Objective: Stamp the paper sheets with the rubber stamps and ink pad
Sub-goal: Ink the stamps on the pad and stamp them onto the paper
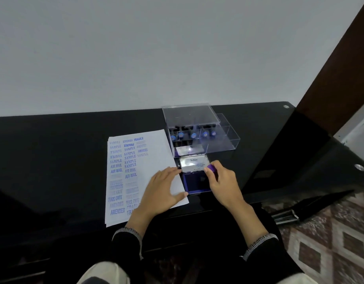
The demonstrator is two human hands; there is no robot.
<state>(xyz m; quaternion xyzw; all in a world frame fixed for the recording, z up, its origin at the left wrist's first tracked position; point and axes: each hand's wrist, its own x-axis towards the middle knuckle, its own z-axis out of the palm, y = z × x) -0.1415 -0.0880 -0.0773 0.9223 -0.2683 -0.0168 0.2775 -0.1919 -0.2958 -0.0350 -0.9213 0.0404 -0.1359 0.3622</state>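
A white paper sheet (156, 148), covered with several blue stamped words, lies on the black table (54, 152). Right of the sheet sits the ink pad (194, 184), with its silver lid (194, 163) swung up and its dark blue pad bare. My left hand (162, 191) lies flat on the sheet's right edge, its fingertips touching the lid and the pad's left side. My right hand (222, 181) pinches a rubber stamp with a purple handle (212, 168) over the pad's right edge. Several more stamps (192, 135) with blue tops stand in a clear box.
The clear plastic box (224, 140) stands behind the ink pad, its lid (190, 113) resting on top and a compartment sticking out to the right. The table's right edge drops to a patterned floor (330, 232). A dark folded object (312, 206) lies on the floor.
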